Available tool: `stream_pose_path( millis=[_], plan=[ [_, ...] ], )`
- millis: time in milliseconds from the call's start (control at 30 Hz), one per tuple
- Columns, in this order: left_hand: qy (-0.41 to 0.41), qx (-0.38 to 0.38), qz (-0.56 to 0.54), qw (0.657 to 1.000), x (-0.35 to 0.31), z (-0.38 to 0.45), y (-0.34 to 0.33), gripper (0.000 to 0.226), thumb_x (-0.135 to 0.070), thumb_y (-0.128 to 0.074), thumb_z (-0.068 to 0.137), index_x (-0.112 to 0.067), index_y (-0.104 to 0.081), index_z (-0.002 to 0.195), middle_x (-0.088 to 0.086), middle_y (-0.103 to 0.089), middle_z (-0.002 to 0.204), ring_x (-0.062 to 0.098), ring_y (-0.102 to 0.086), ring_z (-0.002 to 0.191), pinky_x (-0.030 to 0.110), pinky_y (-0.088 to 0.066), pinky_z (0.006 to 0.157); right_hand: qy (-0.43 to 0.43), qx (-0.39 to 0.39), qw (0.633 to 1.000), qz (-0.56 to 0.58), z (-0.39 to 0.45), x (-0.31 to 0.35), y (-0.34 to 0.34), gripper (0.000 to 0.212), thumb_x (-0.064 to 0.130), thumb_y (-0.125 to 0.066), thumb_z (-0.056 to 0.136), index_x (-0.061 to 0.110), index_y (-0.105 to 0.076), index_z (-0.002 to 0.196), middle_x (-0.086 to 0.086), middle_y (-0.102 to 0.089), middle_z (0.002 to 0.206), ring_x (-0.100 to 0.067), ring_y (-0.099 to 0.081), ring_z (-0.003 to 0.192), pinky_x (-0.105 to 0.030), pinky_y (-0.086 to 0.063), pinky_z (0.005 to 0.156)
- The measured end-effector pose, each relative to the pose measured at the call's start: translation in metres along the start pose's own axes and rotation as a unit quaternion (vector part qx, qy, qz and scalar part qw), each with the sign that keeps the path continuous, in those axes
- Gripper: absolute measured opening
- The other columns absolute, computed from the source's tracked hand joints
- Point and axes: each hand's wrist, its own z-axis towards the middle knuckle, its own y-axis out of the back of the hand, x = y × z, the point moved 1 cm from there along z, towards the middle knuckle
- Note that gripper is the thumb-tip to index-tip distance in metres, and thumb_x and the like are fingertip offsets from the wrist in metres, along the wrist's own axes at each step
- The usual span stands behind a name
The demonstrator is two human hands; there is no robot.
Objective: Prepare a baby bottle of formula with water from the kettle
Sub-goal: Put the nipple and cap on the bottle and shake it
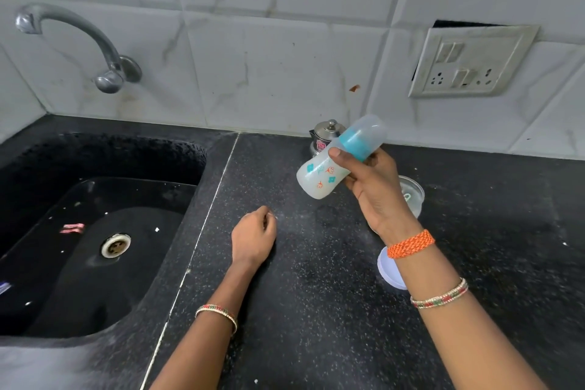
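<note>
1. The right hand (368,187) and the tilted, motion-blurred white baby bottle (329,168) are hiding part of the small lidded steel pot (327,131).
2. The right forearm is covering part of the round white lid (391,272) and the clear round container (411,195).

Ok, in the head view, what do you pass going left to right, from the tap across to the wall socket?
Tap → sink with its drain → left hand resting on the counter → baby bottle → right hand gripping it → wall socket.

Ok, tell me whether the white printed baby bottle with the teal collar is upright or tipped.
Tipped. The baby bottle slants in the right hand, capped end raised toward the wall, base lower.
</note>
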Motion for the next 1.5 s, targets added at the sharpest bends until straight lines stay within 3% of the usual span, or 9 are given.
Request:
stream_pose_path(
  millis=[267,433,567,767,867,1033,1133,1267,1500],
  plan=[
    [0.006,0.003,-0.004,1.000,-0.003,-0.002,0.004,0.025,-0.021,-0.040,0.091,-0.009,-0.052,0.073,0.003,-0.059,0.066,0.022,-0.054,0.065,0.036,-0.042,0.061,0.196,-0.105,0.911,-0.347,-0.006,0.009,-0.008,0.047,0.022,-0.083,0.065,0.016,-0.064,0.107,0.006,-0.069,0.098,-0.009,-0.065,0.086,-0.027,-0.048,0.075],
    [0.003,0.004,-0.002,1.000,-0.004,-0.002,0.004,0.025,-0.021,-0.039,0.091,-0.008,-0.052,0.074,0.004,-0.060,0.067,0.022,-0.055,0.066,0.037,-0.043,0.063,0.144,-0.118,0.967,-0.176,-0.002,0.021,0.002,0.040,0.025,-0.085,0.063,0.019,-0.063,0.095,0.012,-0.067,0.083,0.004,-0.061,0.070,-0.005,-0.045,0.062],
    [0.000,0.005,0.001,1.000,-0.002,-0.002,0.003,0.026,-0.022,-0.039,0.092,-0.008,-0.053,0.076,0.004,-0.061,0.070,0.022,-0.056,0.067,0.038,-0.045,0.064,-0.106,0.010,0.994,0.007,-0.005,0.022,0.013,0.013,0.013,-0.069,0.082,0.008,-0.064,0.093,0.000,-0.075,0.075,-0.014,-0.073,0.071,-0.027,-0.057,0.055],
    [-0.003,0.005,-0.001,1.000,-0.003,-0.001,0.003,0.026,-0.022,-0.038,0.093,-0.009,-0.055,0.078,0.004,-0.064,0.073,0.022,-0.058,0.069,0.039,-0.047,0.066,-0.033,-0.081,0.939,0.333,-0.006,0.028,0.006,0.010,0.019,-0.061,0.089,0.010,-0.061,0.094,-0.005,-0.076,0.083,-0.017,-0.072,0.081,-0.041,-0.057,0.085],
    [-0.006,0.008,0.009,1.000,-0.003,-0.001,0.003,0.026,-0.022,-0.037,0.093,-0.007,-0.053,0.078,0.005,-0.061,0.071,0.023,-0.057,0.069,0.040,-0.047,0.066,-0.108,0.028,0.974,0.197,-0.016,0.018,-0.007,0.022,0.018,-0.070,0.071,0.007,-0.067,0.090,-0.007,-0.076,0.086,-0.016,-0.073,0.081,-0.034,-0.060,0.065],
    [-0.004,0.006,0.002,1.000,-0.003,-0.001,0.003,0.027,-0.023,-0.038,0.094,-0.006,-0.052,0.078,0.006,-0.061,0.072,0.024,-0.056,0.070,0.040,-0.045,0.065,-0.011,-0.074,0.939,0.336,-0.010,0.025,-0.010,0.016,0.021,-0.064,0.087,0.010,-0.066,0.097,-0.007,-0.074,0.095,-0.015,-0.072,0.084,-0.033,-0.060,0.070],
    [-0.003,0.004,0.018,1.000,-0.003,-0.001,0.001,0.028,-0.023,-0.040,0.093,-0.010,-0.044,0.069,0.002,-0.053,0.062,0.022,-0.051,0.061,0.036,-0.039,0.058,-0.127,0.068,0.979,0.141,-0.019,0.011,-0.009,0.024,0.020,-0.073,0.069,0.006,-0.071,0.089,-0.008,-0.075,0.088,-0.016,-0.073,0.081,-0.032,-0.060,0.066],
    [-0.009,0.005,0.014,1.000,-0.004,-0.001,0.002,0.026,-0.023,-0.039,0.093,-0.010,-0.046,0.071,0.003,-0.056,0.065,0.021,-0.052,0.063,0.035,-0.038,0.058,-0.084,-0.053,0.947,0.306,0.012,0.020,0.000,0.010,0.011,-0.063,0.086,0.007,-0.061,0.095,-0.008,-0.073,0.090,-0.018,-0.072,0.083,-0.036,-0.060,0.071],
    [-0.012,0.002,0.034,0.999,-0.002,0.002,-0.001,0.027,-0.022,-0.039,0.094,-0.009,-0.044,0.071,0.004,-0.054,0.063,0.023,-0.051,0.061,0.038,-0.041,0.060,-0.117,-0.040,0.958,0.260,0.025,0.001,0.005,0.017,0.009,-0.065,0.084,0.005,-0.061,0.100,-0.011,-0.071,0.098,-0.019,-0.071,0.086,-0.039,-0.060,0.076]
  ],
)
